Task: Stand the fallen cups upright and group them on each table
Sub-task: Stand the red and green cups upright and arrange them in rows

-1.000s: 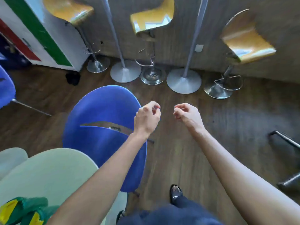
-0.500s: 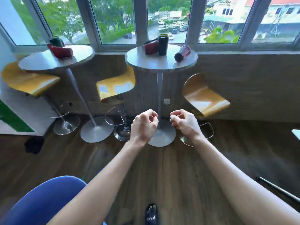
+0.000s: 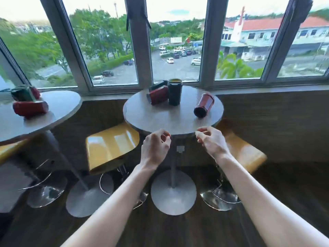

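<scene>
Your left hand [image 3: 155,146] and right hand [image 3: 211,142] both gripped nothing, fingers loosely curled, hovering side by side at the near edge of the round table [image 3: 160,120]. Two yellow stools [image 3: 111,146] stood under that table, one on each side of its post. On its top, a red cup [image 3: 203,105] lay tipped over to the right, apart from the rest. Farther back, a black cup [image 3: 174,92] stood upright, with another red cup [image 3: 157,95] lying on its side against it. On the left table [image 3: 58,111], a red cup [image 3: 30,108] lay fallen, a green cup [image 3: 22,93] behind it.
</scene>
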